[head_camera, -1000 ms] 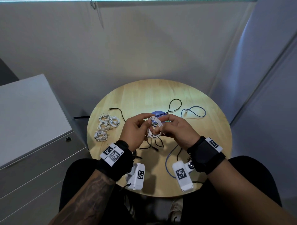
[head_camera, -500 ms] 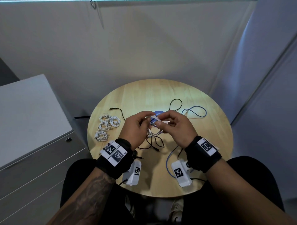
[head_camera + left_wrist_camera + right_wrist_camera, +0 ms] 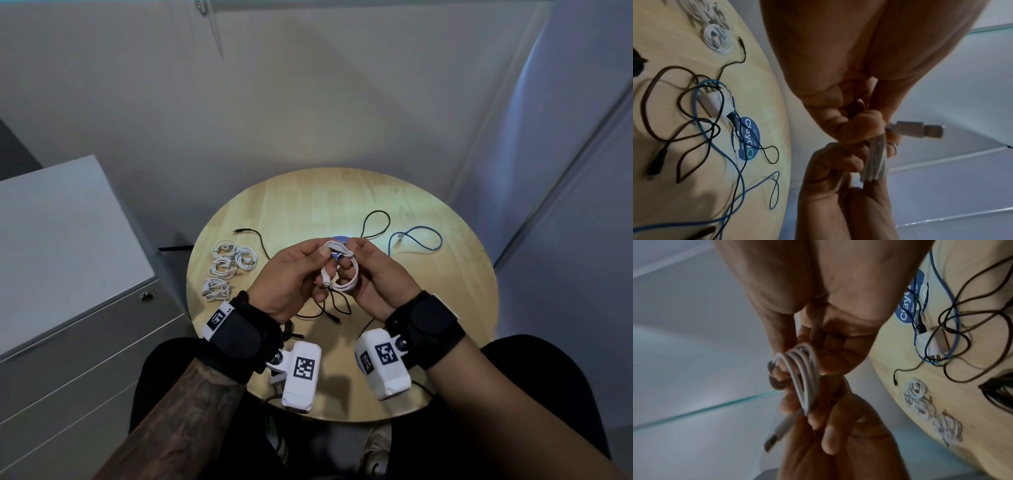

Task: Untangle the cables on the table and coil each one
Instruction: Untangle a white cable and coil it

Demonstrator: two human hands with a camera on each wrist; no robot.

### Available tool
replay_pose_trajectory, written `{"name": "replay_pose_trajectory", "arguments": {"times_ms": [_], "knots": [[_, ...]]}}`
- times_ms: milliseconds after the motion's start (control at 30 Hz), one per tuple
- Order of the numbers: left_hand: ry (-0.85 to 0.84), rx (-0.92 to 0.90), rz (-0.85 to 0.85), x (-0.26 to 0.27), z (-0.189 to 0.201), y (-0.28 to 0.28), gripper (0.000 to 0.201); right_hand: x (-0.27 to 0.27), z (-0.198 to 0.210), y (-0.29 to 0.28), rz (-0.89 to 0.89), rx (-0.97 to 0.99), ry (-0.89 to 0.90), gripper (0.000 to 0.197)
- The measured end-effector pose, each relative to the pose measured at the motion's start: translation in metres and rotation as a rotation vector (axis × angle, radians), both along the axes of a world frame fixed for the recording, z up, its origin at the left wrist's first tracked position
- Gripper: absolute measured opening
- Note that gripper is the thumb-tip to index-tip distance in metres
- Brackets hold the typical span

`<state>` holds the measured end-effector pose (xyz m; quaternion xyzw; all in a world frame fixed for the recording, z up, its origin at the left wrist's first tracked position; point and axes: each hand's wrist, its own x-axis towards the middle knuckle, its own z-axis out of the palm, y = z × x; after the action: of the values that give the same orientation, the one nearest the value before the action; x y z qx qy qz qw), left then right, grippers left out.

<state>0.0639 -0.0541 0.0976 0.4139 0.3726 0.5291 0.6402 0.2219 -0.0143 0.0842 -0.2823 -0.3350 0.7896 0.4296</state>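
Observation:
Both hands hold one white cable [image 3: 346,286] wound into a small coil above the middle of the round table [image 3: 445,325]. My left hand [image 3: 317,265] pinches the coil's top and left side. My right hand [image 3: 349,262] has fingers curled through the loops [image 3: 803,374]. A USB plug [image 3: 918,129] sticks out free past the fingers. Under the hands lies a tangle of a black cable [image 3: 375,224], a blue cable [image 3: 416,240] and a white adapter [image 3: 713,104].
Several coiled white cables [image 3: 227,267] lie grouped at the table's left edge. A blue round sticker [image 3: 749,138] sits mid-table under the tangle. A grey cabinet [image 3: 68,274] stands left of the table. A wall is close behind.
Both wrists have turned so the palms face each other more. The white coil now hangs lower between the hands with a short plug end dangling at its left.

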Motion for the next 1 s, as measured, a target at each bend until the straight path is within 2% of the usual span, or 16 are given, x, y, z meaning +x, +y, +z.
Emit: {"name": "replay_pose_trajectory", "arguments": {"times_ms": [100, 200, 267, 333, 400, 500, 567, 700, 767, 867, 933, 1000], "knots": [[0.192, 0.053, 0.216, 0.005, 0.000, 0.000, 0.020, -0.001, 0.003, 0.001, -0.096, 0.114, -0.153, 0.017], [0.329, 0.094, 0.348, 0.006, -0.001, 0.001, 0.017, 0.000, 0.004, 0.002, -0.120, 0.290, -0.330, 0.016], [0.279, 0.044, 0.348, 0.004, -0.004, 0.002, 0.013, 0.003, 0.004, 0.003, -0.118, 0.383, -0.431, 0.016], [0.133, -0.030, 0.282, 0.004, -0.005, 0.001, 0.015, 0.004, 0.003, 0.006, -0.127, 0.424, -0.501, 0.016], [0.004, -0.085, 0.200, 0.003, -0.003, 0.001, 0.019, 0.003, 0.003, 0.006, -0.128, 0.406, -0.495, 0.012], [-0.081, -0.113, 0.139, 0.002, 0.002, 0.000, 0.037, 0.003, 0.004, 0.004, -0.081, 0.349, -0.462, 0.009], [-0.116, -0.119, 0.128, -0.001, 0.003, 0.001, 0.033, 0.003, 0.006, 0.004, 0.003, 0.301, -0.438, 0.011], [-0.020, -0.074, 0.114, -0.011, -0.002, 0.006, 0.017, 0.002, 0.008, 0.004, 0.164, 0.177, -0.394, 0.014], [0.007, -0.058, 0.097, -0.015, -0.007, 0.008, 0.017, 0.002, 0.007, 0.002, 0.241, 0.167, -0.362, 0.019], [0.048, -0.025, 0.054, -0.019, -0.012, 0.011, 0.022, 0.006, 0.008, -0.002, 0.343, 0.145, -0.217, 0.023], [0.063, -0.005, 0.039, -0.019, -0.012, 0.010, 0.022, 0.007, 0.009, -0.003, 0.363, 0.127, -0.180, 0.022], [0.074, -0.005, 0.048, -0.019, -0.012, 0.010, 0.022, 0.008, 0.007, 0.000, 0.328, 0.140, -0.242, 0.017]]}}
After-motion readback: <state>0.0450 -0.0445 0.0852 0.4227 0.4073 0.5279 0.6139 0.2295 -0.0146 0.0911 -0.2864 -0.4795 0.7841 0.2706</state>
